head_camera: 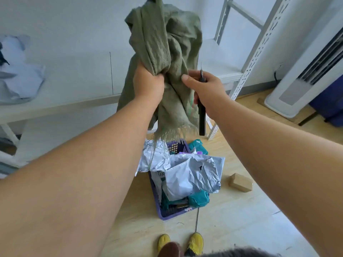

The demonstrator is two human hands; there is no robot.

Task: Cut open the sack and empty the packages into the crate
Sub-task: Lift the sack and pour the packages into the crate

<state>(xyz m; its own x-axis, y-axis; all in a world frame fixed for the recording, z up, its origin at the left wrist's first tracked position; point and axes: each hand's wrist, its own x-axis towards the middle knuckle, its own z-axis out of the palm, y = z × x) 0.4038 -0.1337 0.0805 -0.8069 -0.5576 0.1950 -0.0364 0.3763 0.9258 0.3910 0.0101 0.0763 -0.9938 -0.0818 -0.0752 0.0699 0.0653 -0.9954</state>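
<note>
Hands (148,84) hold sack (163,43) above crate (165,212).

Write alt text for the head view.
A left hand grips a limp green sack held above a purple crate full of packages, while the right hand holds a black knife. A small cardboard box lies on the floor beside the crate.

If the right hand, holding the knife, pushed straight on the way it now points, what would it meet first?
Most likely the green sack: the right hand holds the knife just beside its hanging folds, thumb toward them. Depth is unclear.
</note>
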